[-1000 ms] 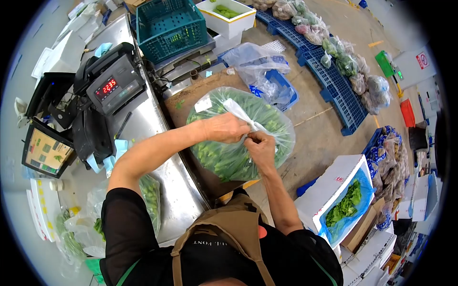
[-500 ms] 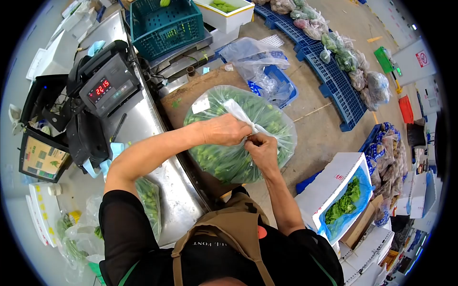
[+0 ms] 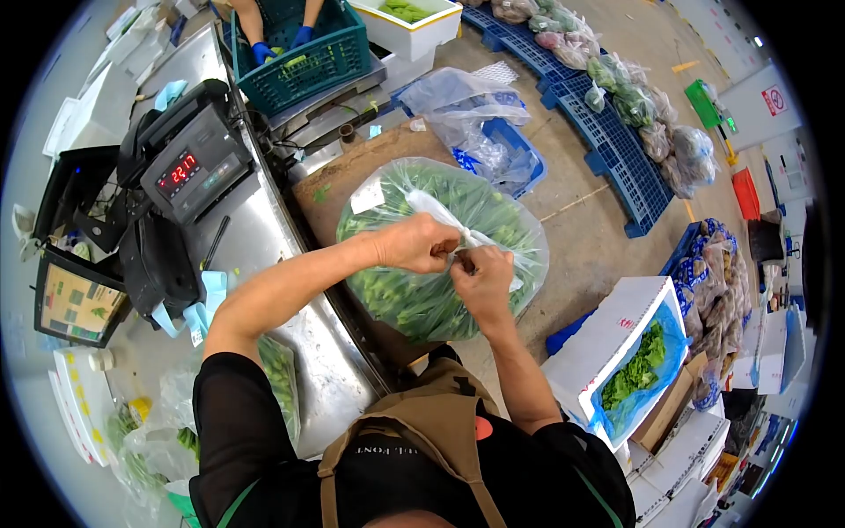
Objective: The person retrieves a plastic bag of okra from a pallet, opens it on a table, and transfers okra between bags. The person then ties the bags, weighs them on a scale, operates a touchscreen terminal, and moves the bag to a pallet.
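Note:
A large clear plastic bag (image 3: 396, 290) full of leafy greens rests in front of me on a brown board. Its neck is twisted into a whitish knot at the top. My left hand (image 3: 421, 242) is closed on the knotted neck from the left. Close against it, my right hand (image 3: 484, 277) pinches the same twisted plastic from the right. The fingertips of both hands nearly meet at the knot. A white label (image 3: 367, 196) is stuck on the bag's upper left side.
A scale display (image 3: 189, 172) with red digits stands on the steel counter (image 3: 317, 387). Another person's blue-gloved hands (image 3: 262, 53) reach into a green crate (image 3: 304, 79). Bagged produce lies on blue pallets (image 3: 616, 154). A white box (image 3: 607, 326) of lettuce sits at right.
Gloved hands of another person have come into the green crate. My hands have shifted slightly at the knot. The red digits on the display have changed.

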`<state>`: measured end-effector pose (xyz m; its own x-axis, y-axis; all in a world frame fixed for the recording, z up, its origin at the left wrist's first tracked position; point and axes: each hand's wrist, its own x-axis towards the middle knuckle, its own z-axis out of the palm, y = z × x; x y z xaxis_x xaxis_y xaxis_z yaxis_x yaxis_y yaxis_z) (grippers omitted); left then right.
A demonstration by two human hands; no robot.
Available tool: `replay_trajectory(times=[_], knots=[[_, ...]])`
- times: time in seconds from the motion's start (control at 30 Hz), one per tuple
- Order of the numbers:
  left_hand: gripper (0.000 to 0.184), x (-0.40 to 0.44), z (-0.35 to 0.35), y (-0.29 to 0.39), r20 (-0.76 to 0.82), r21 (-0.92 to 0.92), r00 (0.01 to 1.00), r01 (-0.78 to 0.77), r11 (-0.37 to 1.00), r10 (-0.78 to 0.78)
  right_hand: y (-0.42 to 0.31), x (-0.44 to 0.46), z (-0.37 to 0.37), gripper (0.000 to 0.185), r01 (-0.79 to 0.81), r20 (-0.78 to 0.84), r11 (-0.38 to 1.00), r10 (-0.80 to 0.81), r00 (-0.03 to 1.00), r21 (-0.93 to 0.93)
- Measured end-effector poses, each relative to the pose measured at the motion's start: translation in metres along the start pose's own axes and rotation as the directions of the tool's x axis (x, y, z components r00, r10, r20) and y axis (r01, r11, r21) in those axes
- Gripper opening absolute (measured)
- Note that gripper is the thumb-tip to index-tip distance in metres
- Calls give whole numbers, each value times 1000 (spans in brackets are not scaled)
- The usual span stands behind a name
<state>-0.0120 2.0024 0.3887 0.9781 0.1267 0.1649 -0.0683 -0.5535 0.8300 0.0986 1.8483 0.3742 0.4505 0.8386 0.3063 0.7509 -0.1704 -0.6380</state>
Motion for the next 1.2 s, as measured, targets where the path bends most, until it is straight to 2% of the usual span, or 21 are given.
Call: replay_trajectory(times=[0.1,0.2,0.3,0.4,0.5,0.6,0.7,0.8,0.97,1.1,1.2], knots=[[11,-1,2,-3,46,-111,992,126,986,-122,4,-3,5,5,65,-54,997,-68,996,-45],[9,-2,5,-4,146,-488,940,340,804,-308,8,-6,6,5,88,-90,996,-90,992,-27],[8,-3,7,-2,158,-619,918,379,688,-363,6,-7,0,7,90,-65,995,-87,994,42],[11,-5,7,-1,136,-637,917,371,676,-376,-4,-7,-8,10,80,-107,981,-61,992,179],[6,-6,5,2,122,-586,928,353,729,-352,-3,0,-11,12,146,-28,980,-144,989,137],[7,-6,0,8,113,-516,940,332,790,-321,-2,5,-11,12,124,34,978,-131,991,169],[7,-4,-5,20,39,-394,965,253,883,-259,-2,13,-12,11,228,68,971,-233,970,65],[5,-4,-6,18,21,-327,977,209,922,-214,-4,19,-11,13,355,92,935,-355,930,18],[6,-6,-9,18,-19,-318,964,247,915,-267,5,26,-1,14,227,135,967,-242,961,117],[7,-10,-4,9,-56,-333,963,230,915,-262,2,21,5,13,36,99,981,-56,994,192],[7,-13,-2,-1,-78,-409,964,202,890,-255,2,21,3,13,4,122,986,-25,992,167]])
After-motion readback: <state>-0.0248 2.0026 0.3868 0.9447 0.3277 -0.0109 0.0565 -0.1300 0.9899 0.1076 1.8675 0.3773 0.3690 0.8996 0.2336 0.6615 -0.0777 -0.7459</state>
